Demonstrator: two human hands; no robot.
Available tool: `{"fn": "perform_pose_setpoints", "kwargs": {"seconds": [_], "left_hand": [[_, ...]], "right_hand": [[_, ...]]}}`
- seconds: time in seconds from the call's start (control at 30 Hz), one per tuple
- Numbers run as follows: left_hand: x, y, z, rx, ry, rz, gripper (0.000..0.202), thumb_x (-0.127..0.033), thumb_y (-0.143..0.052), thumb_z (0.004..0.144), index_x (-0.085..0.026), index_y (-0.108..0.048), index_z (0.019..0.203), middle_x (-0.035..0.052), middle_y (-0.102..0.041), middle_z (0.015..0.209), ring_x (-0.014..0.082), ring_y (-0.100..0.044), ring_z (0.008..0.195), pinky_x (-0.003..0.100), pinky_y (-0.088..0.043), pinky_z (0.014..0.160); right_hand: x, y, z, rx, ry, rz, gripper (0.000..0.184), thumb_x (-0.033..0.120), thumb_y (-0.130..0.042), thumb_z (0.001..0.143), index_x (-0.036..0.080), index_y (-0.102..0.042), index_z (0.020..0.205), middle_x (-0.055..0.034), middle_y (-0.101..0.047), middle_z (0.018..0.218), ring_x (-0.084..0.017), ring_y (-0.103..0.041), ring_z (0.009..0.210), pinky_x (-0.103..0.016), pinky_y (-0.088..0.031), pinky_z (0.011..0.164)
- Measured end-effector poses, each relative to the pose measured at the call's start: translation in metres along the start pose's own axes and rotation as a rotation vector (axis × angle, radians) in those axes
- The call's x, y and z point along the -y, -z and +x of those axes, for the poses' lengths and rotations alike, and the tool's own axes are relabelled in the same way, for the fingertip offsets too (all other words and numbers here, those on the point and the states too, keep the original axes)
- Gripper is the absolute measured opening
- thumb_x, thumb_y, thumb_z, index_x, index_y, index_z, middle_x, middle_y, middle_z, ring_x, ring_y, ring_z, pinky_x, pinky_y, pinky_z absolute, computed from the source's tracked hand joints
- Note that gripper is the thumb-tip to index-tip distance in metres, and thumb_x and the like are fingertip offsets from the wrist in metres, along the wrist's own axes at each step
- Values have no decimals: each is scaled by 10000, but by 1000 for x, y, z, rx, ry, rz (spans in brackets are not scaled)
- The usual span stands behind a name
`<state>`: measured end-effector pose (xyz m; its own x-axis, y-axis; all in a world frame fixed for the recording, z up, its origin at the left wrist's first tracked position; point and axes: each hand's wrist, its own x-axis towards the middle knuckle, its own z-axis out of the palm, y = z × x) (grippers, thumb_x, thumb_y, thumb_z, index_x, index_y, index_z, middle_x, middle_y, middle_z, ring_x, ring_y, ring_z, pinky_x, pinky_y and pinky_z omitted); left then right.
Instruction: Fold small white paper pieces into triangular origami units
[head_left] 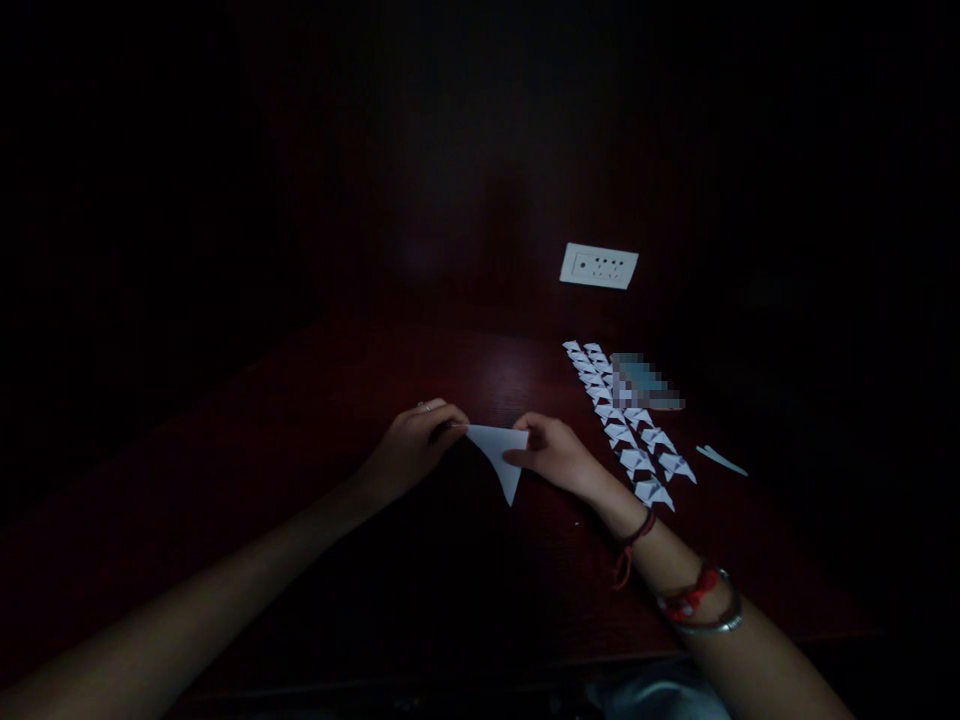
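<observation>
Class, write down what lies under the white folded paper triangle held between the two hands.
Beneath the white folded paper triangle only the dark reddish wooden table shows. The left hand and right hand pinch its top corners; any fingers behind it are hidden.

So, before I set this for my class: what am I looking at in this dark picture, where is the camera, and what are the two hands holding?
There is no machine here: the one picture comes from a camera worn on a person's head, looking down at their own bare hands. The left hand and right hand each pinch a top corner of a white paper triangle, its point aimed toward the wearer, over a dark red table. To the right lie two rows of small folded paper pieces, a blurred bluish item beside them, and a thin paper sliver. Farther back is a white socket plate.
</observation>
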<state>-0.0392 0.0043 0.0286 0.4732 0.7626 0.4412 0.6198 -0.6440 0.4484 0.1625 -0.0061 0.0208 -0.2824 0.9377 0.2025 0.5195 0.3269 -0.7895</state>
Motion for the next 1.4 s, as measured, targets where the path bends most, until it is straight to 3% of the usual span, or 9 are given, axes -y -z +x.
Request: {"fn": "perform_pose_setpoints", "kwargs": {"seconds": [0.17,0.3,0.53,0.67,0.83,0.97,1.1,1.2,1.4], "left_hand": [[-8,-4,1,92,-58,-9,191,-244,-368,845,-195,-548,805,-7,-536,798,140,-501,771,281,-380,724],[-13,-6,0,106,-83,17,190,-237,-360,848,-197,-540,802,-9,-534,797,143,-490,791,285,-369,754],[11,5,2,15,-49,179,167,-225,-377,827,-191,-531,773,0,-528,778,151,-489,754,285,-375,718],[4,3,-1,-8,-52,212,177,-244,-369,843,-191,-538,835,16,-534,833,162,-492,798,301,-379,747],[-18,-17,-15,213,-286,194,254,-300,-410,851,-233,-491,1082,29,-508,1067,175,-469,953,324,-358,826],[-6,-27,-21,278,-392,241,298,-253,-418,850,-272,-461,1144,13,-484,1162,188,-423,1051,365,-313,888],[12,-25,-18,332,-426,258,377,-129,-403,830,-276,-431,1176,-7,-484,1185,177,-375,1113,374,-274,930],[15,-22,-17,321,-420,268,396,-104,-416,810,-281,-448,1163,-8,-457,1213,179,-350,1136,371,-268,939],[8,-19,-17,309,-359,265,385,-109,-407,815,-258,-445,1168,4,-476,1186,164,-384,1104,348,-298,923]], "right_hand": [[16,4,-5,-55,267,-226,128,149,-529,716,189,-594,818,-11,-568,789,-103,-501,728,-226,-378,670],[20,3,-6,-26,310,-323,168,99,-455,742,178,-602,736,-10,-572,725,-101,-495,691,-223,-364,655],[4,4,-1,-39,59,-207,125,106,-451,697,158,-561,670,9,-551,641,-83,-480,585,-198,-351,558],[-7,3,4,-95,-105,-87,88,139,-451,690,160,-536,678,11,-542,640,-87,-483,579,-198,-360,545],[-15,-3,4,-108,-147,-44,73,108,-483,656,159,-523,691,10,-552,656,-88,-495,594,-199,-373,557],[-20,-3,6,-79,-154,-3,330,55,-551,585,160,-525,897,28,-565,675,-87,-513,601,-201,-392,581],[-19,1,7,24,-115,3,332,58,-560,589,159,-572,905,28,-573,681,-83,-512,596,-197,-393,575],[-13,4,5,-17,-67,-72,210,85,-552,628,154,-615,816,24,-574,672,-81,-505,601,-189,-386,570],[-11,11,-4,46,295,-249,192,102,-514,724,171,-650,840,-18,-625,791,-100,-549,697,-207,-413,657]]}}
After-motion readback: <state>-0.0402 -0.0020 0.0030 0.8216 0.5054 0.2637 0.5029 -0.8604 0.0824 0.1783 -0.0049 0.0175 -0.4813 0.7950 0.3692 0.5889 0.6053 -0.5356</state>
